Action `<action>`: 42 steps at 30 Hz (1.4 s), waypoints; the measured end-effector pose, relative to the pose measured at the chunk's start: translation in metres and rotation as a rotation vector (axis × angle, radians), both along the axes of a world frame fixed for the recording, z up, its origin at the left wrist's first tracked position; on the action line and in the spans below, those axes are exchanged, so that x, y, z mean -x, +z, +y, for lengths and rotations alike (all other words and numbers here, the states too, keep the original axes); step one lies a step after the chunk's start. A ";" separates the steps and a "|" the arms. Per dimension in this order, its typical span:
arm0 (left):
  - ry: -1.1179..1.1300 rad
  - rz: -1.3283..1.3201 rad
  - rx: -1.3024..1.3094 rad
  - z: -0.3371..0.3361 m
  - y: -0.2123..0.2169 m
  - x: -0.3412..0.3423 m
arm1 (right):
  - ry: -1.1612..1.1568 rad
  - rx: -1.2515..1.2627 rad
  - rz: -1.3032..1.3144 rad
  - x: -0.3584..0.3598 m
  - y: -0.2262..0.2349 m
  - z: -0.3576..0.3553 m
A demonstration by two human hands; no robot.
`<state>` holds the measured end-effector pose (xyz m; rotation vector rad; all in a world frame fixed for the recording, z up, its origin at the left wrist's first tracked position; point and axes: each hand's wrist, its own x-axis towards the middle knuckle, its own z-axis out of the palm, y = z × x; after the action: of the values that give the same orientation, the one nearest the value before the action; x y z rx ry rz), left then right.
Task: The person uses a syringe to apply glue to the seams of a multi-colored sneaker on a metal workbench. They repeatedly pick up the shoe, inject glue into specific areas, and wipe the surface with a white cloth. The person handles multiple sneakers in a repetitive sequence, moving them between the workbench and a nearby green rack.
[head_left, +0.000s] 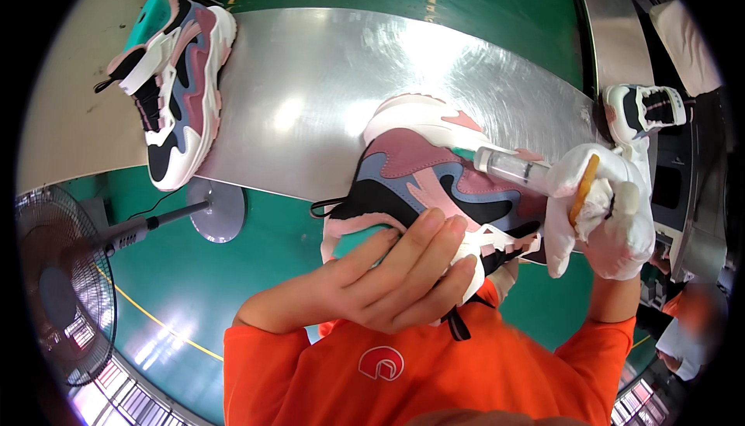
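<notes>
A chunky sneaker (403,154) in mauve, blue, pink and black lies tilted on its side, its white sole away from me. Bare, my left hand (392,278) is closed over its white strap and opening, with turquoise lining showing beside the fingers. A white glove covers my right hand (609,224), which grips a clear syringe (508,168). The syringe's thin green tip points left, at the seam where the upper meets the sole; whether it touches cannot be told. A yellowish-brown strip (584,185) lies across the glove.
A similar sneaker (186,92) lies at the left end of the shiny metal bench (295,77). Another shoe (644,112) sits at the right. A fan (66,286) stands at the lower left on the green floor (233,271). A person (687,333) is at the far right.
</notes>
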<state>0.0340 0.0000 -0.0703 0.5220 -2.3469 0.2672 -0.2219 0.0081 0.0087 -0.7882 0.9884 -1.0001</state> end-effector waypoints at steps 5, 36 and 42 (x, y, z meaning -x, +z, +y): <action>0.004 -0.006 0.018 0.001 -0.001 0.000 | 0.030 0.073 0.189 0.006 0.008 0.002; 0.045 -0.003 -0.040 0.002 0.006 0.006 | 0.002 0.189 0.353 0.033 0.014 0.019; 0.033 -0.013 -0.071 0.001 0.009 0.008 | -0.020 0.198 0.367 0.039 0.015 0.026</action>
<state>0.0257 0.0008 -0.0617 0.5950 -2.3691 0.2041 -0.2606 0.0346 0.0232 -1.1567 1.2235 -1.0006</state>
